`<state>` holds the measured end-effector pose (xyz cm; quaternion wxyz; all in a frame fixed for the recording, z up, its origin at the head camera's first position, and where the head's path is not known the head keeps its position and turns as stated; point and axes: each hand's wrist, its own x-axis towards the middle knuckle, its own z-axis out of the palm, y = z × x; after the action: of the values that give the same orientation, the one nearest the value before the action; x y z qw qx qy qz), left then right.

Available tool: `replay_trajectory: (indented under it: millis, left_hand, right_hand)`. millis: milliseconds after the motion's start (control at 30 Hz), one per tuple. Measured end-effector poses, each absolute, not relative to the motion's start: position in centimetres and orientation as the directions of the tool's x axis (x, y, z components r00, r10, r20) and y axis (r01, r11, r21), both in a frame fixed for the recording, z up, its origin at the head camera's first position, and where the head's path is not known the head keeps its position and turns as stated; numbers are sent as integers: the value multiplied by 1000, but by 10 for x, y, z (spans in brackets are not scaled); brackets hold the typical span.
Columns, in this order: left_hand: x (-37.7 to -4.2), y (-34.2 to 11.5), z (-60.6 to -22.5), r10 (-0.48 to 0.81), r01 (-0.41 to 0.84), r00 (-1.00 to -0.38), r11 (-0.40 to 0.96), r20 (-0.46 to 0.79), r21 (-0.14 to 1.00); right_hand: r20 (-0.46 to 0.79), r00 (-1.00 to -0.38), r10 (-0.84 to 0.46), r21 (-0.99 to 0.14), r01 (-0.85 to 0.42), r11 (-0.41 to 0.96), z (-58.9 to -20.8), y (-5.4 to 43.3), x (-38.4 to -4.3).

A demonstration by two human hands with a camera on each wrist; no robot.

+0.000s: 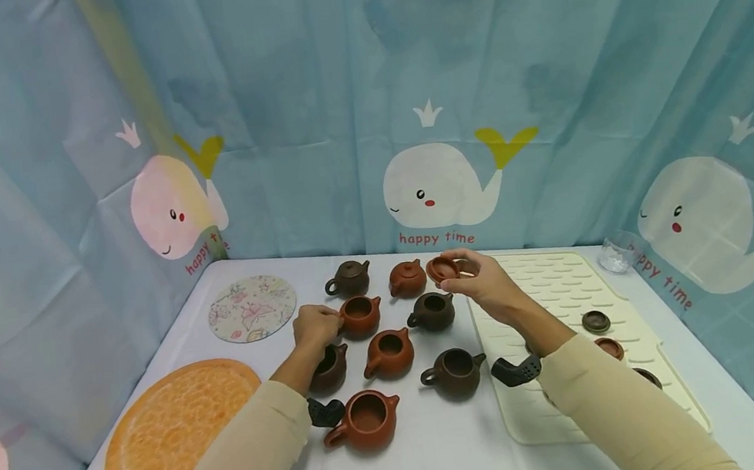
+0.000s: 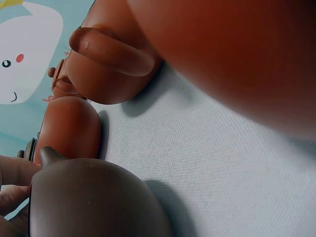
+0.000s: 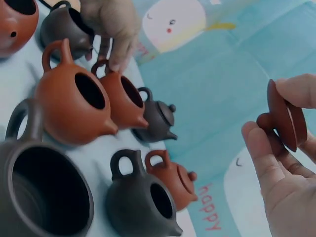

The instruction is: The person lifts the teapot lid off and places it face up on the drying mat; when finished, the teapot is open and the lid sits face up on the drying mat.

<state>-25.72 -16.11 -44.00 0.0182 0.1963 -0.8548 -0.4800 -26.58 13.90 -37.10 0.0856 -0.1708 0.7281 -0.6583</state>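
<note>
In the head view my right hand (image 1: pixel 490 284) holds a reddish-brown teapot lid (image 1: pixel 441 270) in the air above the back of the table. The right wrist view shows this lid (image 3: pixel 284 118) tilted on edge between thumb and fingers, its knob touching a fingertip. My left hand (image 1: pixel 316 326) pinches the handle of a lidless reddish-brown teapot (image 1: pixel 360 317). Behind that pot stand two lidded teapots, one dark (image 1: pixel 349 279) and one reddish (image 1: pixel 407 280). Nearer, lidless pots stand upright, among them dark ones (image 1: pixel 431 312) and red ones (image 1: pixel 389 354).
A cream ribbed mat (image 1: pixel 549 277) on the right bears several lids, such as a dark one (image 1: pixel 596 321) and a reddish one (image 1: pixel 610 349). A clear glass (image 1: pixel 617 254) stands behind it. Leftward lie a floral round mat (image 1: pixel 253 309) and an orange-brown round mat (image 1: pixel 179 436).
</note>
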Motion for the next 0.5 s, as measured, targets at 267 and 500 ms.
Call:
replay_trajectory:
  millis: [267, 500]
  left_hand:
    - [-258, -162, -441, -348, -306, -926, 467, -146, 830]
    - [-258, -162, -442, -345, -307, -927, 464, -150, 831]
  right_hand:
    - [94, -931, -352, -973, -162, 167, -367, 170, -261]
    - [92, -946, -310, -950, -177, 259, -370, 199, -264]
